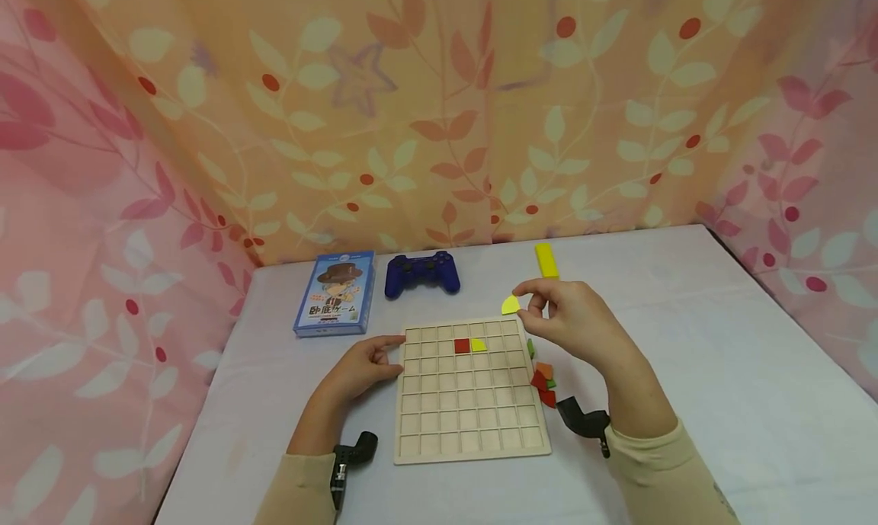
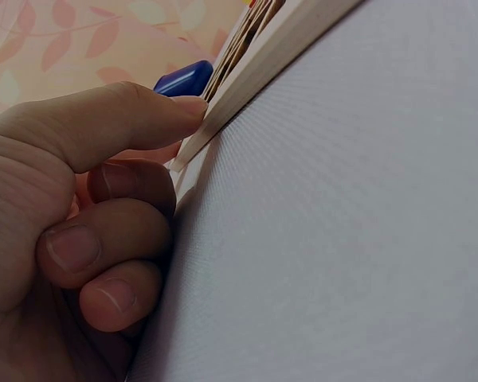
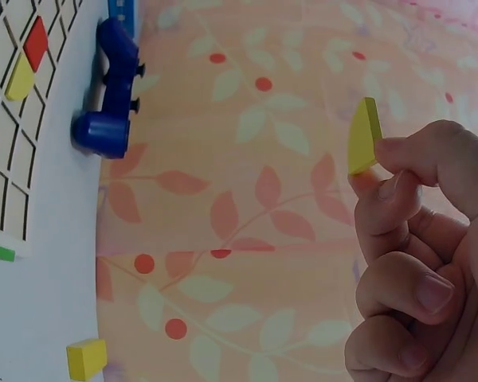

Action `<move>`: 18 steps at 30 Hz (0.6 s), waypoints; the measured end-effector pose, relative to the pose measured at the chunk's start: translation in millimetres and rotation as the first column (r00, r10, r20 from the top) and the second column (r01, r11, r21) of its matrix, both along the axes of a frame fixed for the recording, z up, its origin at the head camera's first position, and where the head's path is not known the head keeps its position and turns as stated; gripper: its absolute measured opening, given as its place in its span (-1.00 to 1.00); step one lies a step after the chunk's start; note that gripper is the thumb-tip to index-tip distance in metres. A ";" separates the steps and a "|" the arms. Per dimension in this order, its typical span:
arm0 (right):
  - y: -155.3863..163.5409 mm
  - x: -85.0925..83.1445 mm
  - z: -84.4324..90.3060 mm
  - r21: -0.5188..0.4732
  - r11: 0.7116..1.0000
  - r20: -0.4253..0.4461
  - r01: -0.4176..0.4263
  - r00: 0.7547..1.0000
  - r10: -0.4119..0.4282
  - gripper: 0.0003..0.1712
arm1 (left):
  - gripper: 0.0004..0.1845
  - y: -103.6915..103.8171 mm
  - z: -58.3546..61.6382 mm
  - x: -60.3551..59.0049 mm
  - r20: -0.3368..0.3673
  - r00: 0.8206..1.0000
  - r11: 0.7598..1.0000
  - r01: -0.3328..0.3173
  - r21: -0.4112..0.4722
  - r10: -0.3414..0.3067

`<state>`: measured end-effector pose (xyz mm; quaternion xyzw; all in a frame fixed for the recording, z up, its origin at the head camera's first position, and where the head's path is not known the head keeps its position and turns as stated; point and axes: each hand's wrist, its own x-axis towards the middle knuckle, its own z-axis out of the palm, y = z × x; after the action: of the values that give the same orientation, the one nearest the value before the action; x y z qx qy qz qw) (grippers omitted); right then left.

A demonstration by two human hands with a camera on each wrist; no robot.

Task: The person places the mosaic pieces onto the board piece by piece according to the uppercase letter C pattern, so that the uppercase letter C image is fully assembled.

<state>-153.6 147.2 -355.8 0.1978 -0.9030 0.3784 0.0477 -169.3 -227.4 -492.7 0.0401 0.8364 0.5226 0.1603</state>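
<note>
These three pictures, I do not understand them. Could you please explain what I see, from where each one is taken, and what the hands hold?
A person works at a table with bare hands, wearing three cameras. The wide picture comes from the head; the close ones come from each wrist.

On the table lies a wooden grid board with a red piece and a yellow piece in neighbouring squares. Loose coloured pieces lie at its right edge. Behind it are a blue game controller, a card game box and a yellow block.

The left hand touches the board's left edge. The right hand is raised above the board's far right corner, its fingers pinching a small yellow piece.
</note>
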 end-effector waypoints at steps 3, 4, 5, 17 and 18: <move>-2.4 1.7 0.8 -0.011 1.000 -0.016 0.003 1.000 -0.004 -0.76 | -0.37 0.3 -2.5 -0.2 -0.007 1.000 1.000 0.003 -0.004 -0.003; -3.8 1.9 1.1 -0.019 1.000 -0.020 0.003 1.000 -0.004 -0.76 | -0.37 0.3 -3.3 -0.6 -0.010 1.000 1.000 0.004 -0.007 -0.004; -5.4 2.1 1.6 -0.028 1.000 -0.024 0.003 1.000 -0.003 -0.76 | -0.37 0.4 -3.7 -0.8 -0.010 1.000 1.000 0.004 -0.008 -0.004; -32.5 2.4 2.6 -0.127 0.991 0.001 -0.044 0.999 0.044 -0.74 | -0.36 -0.7 -1.9 -0.8 -0.011 1.000 1.000 0.020 0.004 -0.020; -35.3 1.9 2.4 -0.133 0.990 -0.002 -0.051 0.999 0.051 -0.73 | -0.36 -1.8 -1.5 -1.0 -0.014 1.000 1.000 0.019 -0.004 -0.019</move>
<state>-151.7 111.9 -353.4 0.2166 -0.8705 0.4390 0.0503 -170.3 -229.2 -494.2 0.0515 0.8382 0.5190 0.1594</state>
